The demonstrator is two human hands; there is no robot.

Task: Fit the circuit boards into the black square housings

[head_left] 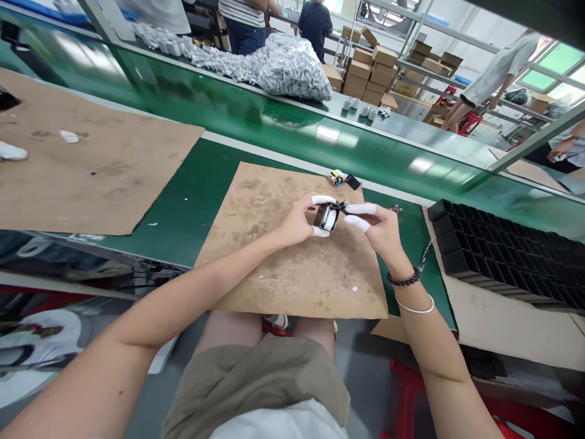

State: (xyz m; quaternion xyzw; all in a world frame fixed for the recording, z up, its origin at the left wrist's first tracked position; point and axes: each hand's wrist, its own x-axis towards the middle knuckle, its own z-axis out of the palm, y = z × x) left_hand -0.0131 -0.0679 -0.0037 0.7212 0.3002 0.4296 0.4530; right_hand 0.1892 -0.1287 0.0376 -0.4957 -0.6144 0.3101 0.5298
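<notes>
My left hand (301, 221), with white finger cots on thumb and forefinger, grips a small black plastic housing (322, 218) by its edges. Something white and rounded fills the housing's open side, which faces right. My right hand (372, 222), also in white finger cots, pinches a small dark piece (342, 207) at the housing's upper right edge; its exact kind is too small to make out. Both hands are above a stained cardboard sheet (274, 268). Just beyond them lies a small circuit board (337, 178) with yellow parts, beside a black block (352, 182).
Rows of black boxes (503, 250) stand on cardboard at right. A thin screwdriver-like tool (426, 255) lies near my right wrist. Another cardboard sheet (109, 171) covers the left bench. Beyond the green ledge are a bag of white parts (295, 67), stacked cartons (372, 70) and several people.
</notes>
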